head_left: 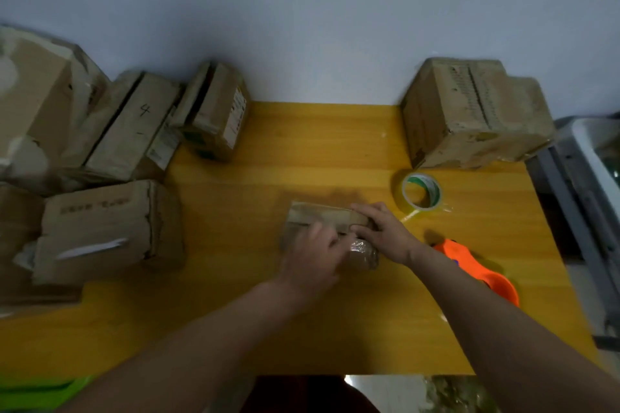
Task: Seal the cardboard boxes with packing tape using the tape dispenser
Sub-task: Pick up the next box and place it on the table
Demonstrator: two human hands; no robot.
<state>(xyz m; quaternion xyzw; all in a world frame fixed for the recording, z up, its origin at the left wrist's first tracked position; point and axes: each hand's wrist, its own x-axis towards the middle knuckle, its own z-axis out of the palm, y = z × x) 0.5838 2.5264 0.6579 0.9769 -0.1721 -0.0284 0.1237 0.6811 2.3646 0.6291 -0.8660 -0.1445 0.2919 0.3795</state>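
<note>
Boxes are what we are working on: our left hand (310,256) and right hand (385,233) are both resting on the small cardboard box (327,218) at mid-tabletop (302,151). Right fingers are curling over its far end; the left fingers are too blurred to tell. The orange tape dispenser (483,273) is lying just right of us, the tape roll (421,191) beyond it. More boxes are crowding the left edge (107,228) and the far right corner (473,114), against a pale wall.
</note>
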